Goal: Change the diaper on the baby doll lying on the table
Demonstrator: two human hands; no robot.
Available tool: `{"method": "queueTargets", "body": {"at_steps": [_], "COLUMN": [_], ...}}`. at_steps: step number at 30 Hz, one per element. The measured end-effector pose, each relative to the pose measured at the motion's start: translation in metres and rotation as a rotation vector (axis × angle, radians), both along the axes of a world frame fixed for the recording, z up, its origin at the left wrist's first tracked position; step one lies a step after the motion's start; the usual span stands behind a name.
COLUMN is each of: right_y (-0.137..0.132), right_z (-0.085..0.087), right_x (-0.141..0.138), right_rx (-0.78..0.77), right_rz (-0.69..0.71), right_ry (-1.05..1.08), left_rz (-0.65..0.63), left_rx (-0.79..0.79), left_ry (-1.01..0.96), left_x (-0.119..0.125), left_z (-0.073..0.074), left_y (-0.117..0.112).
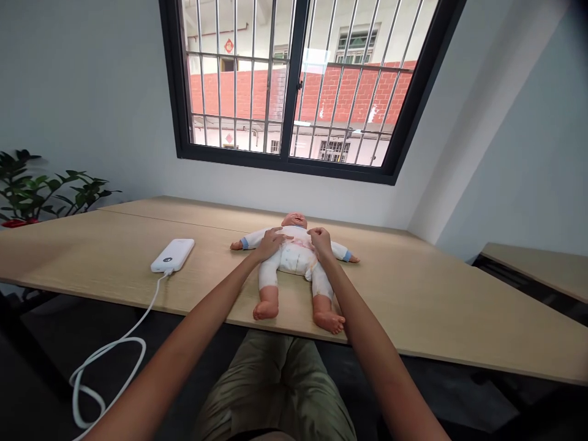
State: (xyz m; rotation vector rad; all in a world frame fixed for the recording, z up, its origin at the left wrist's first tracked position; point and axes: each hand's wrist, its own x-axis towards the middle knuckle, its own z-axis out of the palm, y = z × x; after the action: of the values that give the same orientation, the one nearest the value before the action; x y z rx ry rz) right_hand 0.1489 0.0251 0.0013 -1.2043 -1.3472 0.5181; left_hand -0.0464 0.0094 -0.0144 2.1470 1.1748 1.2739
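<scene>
A baby doll (296,260) lies on its back on the wooden table, head toward the window and bare feet toward me. It wears a white outfit with blue cuffs and a pale print on the front. My left hand (272,242) rests on the left side of the doll's chest, fingers stretched out flat. At the right side of the chest, near the collar, my right hand (320,239) is closed with fingertips pinched together. Whatever is between those fingertips is too small to make out, perhaps an edge of the outfit.
On the table (436,294) to the left lies a white power bank (173,255). Its white cable (138,339) hangs over the front edge in loops. A leafy plant (41,187) stands at far left. Behind the table is a barred window (285,158); another table (537,263) is at right.
</scene>
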Motion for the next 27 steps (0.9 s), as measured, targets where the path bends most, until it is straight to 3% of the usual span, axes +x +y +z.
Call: {"method": "queueTargets", "body": {"at_steps": [6, 13, 18, 21, 24, 27], "right_y": [-0.004, -0.016, -0.019, -0.015, -0.013, -0.016], "right_z": [0.004, 0.006, 0.000, -0.004, -0.005, 0.000], "right_x": [0.001, -0.009, -0.016, -0.015, -0.013, -0.016], "right_rx": [0.037, 0.065, 0.094, 0.021, 0.012, 0.129], "right_rz": [-0.033, 0.193, 0.138, 0.127, 0.132, 0.188], "right_ry": [0.037, -0.110, -0.322, -0.289, -0.213, -0.166], "left_rz": [0.017, 0.073, 0.093, 0.066, -0.016, -0.036], "left_rx": [0.110, 0.158, 0.139, 0.102, 0.044, -0.012], "left_ry": [-0.146, -0.004, 0.111, 0.119, 0.045, -0.106], "left_x": [-0.003, 0.003, 0.002, 0.002, 0.002, 0.003], "left_z": [0.002, 0.001, -0.002, -0.002, -0.002, -0.003], "left_y": [-0.005, -0.009, -0.008, -0.007, -0.004, 0.000]}}
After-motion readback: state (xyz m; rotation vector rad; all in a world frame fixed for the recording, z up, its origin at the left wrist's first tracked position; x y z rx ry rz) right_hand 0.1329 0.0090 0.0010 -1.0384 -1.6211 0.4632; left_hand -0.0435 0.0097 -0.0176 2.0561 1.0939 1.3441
